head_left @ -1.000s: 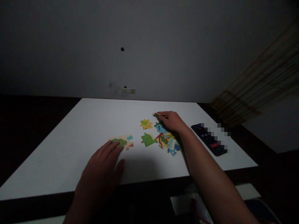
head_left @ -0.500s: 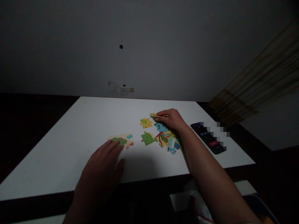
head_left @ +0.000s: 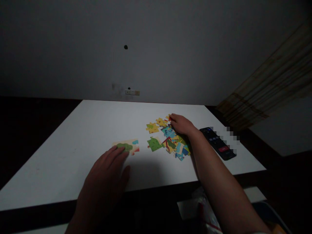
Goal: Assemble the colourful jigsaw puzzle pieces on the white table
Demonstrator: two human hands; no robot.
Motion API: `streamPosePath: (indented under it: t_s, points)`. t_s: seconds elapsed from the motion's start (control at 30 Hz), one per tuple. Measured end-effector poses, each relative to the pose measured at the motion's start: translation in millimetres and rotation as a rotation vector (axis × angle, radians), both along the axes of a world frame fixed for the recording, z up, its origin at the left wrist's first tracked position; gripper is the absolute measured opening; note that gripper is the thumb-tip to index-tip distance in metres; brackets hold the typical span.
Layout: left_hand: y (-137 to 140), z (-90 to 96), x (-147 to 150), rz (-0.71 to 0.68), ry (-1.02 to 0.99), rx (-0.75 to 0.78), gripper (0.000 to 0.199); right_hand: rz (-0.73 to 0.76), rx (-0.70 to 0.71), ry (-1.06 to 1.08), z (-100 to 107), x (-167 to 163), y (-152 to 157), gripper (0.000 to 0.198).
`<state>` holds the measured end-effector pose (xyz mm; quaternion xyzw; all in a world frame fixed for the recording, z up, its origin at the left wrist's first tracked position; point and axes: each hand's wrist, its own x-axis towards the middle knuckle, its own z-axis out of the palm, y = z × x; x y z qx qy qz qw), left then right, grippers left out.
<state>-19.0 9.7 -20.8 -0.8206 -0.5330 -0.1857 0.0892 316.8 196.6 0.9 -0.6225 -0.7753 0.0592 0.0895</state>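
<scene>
My left hand [head_left: 106, 172] lies flat, its fingertips resting on a joined strip of jigsaw puzzle pieces [head_left: 125, 145] with a green shape on a cream ground. At the far end of a loose pile of puzzle pieces [head_left: 170, 143], my right hand [head_left: 182, 124] has its fingers closed on a yellow and red puzzle piece [head_left: 168, 117], partly hidden by the fingertips. Left of that hand lie two yellow puzzle pieces, a nearer one [head_left: 152, 128] and a farther one [head_left: 161, 122]. A green puzzle piece [head_left: 154, 144] sits between the strip and the pile.
A phone [head_left: 217, 143] with a lit screen lies on the white table [head_left: 73, 136], right of my right forearm. Below the table's front edge is a clear plastic bag [head_left: 207, 211]. A wall with a socket [head_left: 132, 92] stands behind, and a curtain [head_left: 263, 78] hangs at the right.
My right hand has let go of a yellow puzzle piece, which now lies flat beside the other yellow one. It has moved slightly right to another piece. My left hand has stayed put.
</scene>
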Motion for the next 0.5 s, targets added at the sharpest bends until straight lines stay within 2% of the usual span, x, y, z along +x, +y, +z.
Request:
streamPosePath:
  t_s: [0.1,0.2,0.27,0.33,0.4,0.5]
  points:
    - [1,-1.3,0,0.006,0.016,-0.020,0.044,0.003,0.039,0.070,-3,3,1,0.047]
    - [1,-1.4,-1,-0.005,-0.002,-0.009,0.044,-0.128,0.225,0.221,1,11,3,0.049]
    - [1,-0.7,0,-0.002,-0.006,-0.013,0.044,-0.210,0.365,0.347,10,17,1,0.046]
    - [2,-0.2,0,-0.002,-0.005,-0.022,0.043,-0.217,0.425,0.440,25,21,-6,0.044]
    - [3,-0.1,0,0.003,-0.001,-0.032,0.044,-0.143,0.367,0.444,41,22,-23,0.040]
    - [4,0.6,0,0.007,0.017,-0.059,0.044,0.010,0.179,0.338,55,15,-62,0.032]
